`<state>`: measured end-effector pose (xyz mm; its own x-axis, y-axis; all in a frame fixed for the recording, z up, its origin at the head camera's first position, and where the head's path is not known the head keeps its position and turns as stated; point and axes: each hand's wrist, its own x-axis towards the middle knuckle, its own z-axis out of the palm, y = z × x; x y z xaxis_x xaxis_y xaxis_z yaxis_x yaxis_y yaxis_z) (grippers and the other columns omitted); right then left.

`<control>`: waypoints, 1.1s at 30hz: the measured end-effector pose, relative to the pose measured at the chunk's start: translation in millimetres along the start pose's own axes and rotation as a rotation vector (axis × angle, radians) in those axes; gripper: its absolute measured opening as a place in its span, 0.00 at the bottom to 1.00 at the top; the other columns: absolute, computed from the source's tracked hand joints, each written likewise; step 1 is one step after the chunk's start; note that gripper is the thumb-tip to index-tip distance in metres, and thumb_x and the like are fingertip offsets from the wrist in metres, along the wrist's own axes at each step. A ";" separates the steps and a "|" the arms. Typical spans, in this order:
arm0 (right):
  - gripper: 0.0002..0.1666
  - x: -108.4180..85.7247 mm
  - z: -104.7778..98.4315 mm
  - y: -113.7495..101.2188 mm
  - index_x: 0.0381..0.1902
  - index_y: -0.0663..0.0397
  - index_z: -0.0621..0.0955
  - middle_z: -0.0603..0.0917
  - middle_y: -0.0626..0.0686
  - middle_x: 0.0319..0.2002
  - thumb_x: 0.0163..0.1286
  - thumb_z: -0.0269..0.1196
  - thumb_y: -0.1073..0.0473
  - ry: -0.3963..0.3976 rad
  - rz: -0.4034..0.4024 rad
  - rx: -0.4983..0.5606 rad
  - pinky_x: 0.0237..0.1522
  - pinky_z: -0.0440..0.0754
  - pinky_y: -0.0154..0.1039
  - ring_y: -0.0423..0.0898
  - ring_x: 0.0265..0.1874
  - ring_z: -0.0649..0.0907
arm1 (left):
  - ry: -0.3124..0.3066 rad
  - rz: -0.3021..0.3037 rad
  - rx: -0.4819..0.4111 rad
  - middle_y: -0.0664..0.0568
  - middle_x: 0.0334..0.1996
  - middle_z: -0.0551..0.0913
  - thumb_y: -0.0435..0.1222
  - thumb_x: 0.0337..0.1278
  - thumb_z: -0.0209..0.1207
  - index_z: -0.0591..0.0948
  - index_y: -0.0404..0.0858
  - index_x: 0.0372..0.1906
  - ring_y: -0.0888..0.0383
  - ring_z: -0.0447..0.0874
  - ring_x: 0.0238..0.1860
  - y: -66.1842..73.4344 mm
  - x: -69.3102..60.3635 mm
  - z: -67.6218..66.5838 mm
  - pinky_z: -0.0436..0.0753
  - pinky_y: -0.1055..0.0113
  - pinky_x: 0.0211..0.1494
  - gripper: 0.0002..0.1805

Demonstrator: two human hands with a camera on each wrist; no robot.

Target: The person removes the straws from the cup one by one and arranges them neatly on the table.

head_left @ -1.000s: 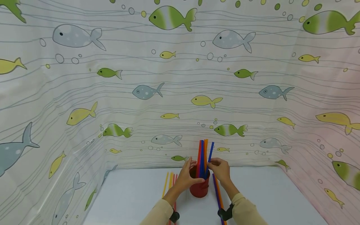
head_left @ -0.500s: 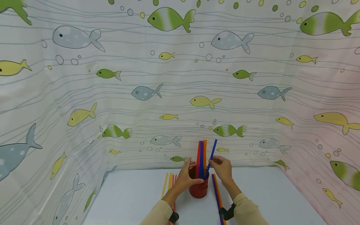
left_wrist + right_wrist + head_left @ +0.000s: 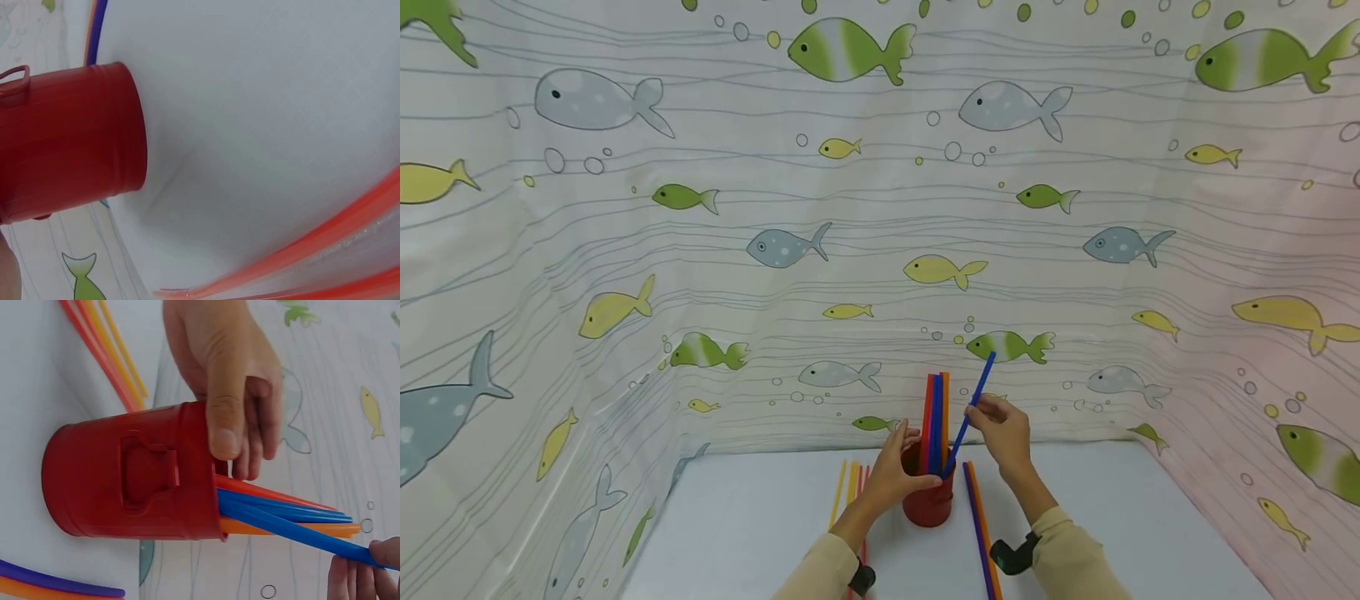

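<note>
A red metal bucket (image 3: 928,502) with small side handles stands on the white table, holding red, blue and orange straws (image 3: 281,509) upright. My left hand (image 3: 893,473) holds the bucket by its rim, the thumb lying over the near side and the fingers farther back. Between thumb and fingertips, my right hand (image 3: 1004,429) pinches a blue straw (image 3: 972,408) near its upper part. That straw leans to the right, its lower end at the bucket's mouth. Only the side of the bucket (image 3: 69,137) and a sliver of hand show in the left wrist view.
Left of the bucket lie yellow straws (image 3: 838,493) and red straws (image 3: 862,557), partly under the left forearm. A purple straw (image 3: 977,521) and an orange straw (image 3: 983,521) lie to its right. A fish-patterned sheet (image 3: 880,200) surrounds the table's back and sides.
My right hand has moved up and to the right with the blue straw, which now rises higher and leans more. The left hand stays at the bucket rim.
</note>
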<state>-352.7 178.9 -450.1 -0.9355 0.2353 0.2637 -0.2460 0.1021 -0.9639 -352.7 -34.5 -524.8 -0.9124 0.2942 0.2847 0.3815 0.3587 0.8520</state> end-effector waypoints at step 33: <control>0.23 4.7 -46.4 10.3 0.57 0.64 0.79 0.84 0.62 0.47 0.69 0.64 0.56 0.037 0.100 -0.068 0.42 0.83 0.30 0.43 0.39 0.86 | -0.003 -0.015 0.009 0.53 0.68 0.66 0.46 0.41 0.77 0.47 0.45 0.78 0.58 0.66 0.68 -3.0 1.5 0.9 0.66 0.53 0.70 0.63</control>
<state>-347.8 225.9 -457.1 -0.9443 0.2826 0.1687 -0.1330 0.1413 -0.9810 -355.1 -34.3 -527.3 -0.9175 0.2915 0.2708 0.3693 0.3710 0.8521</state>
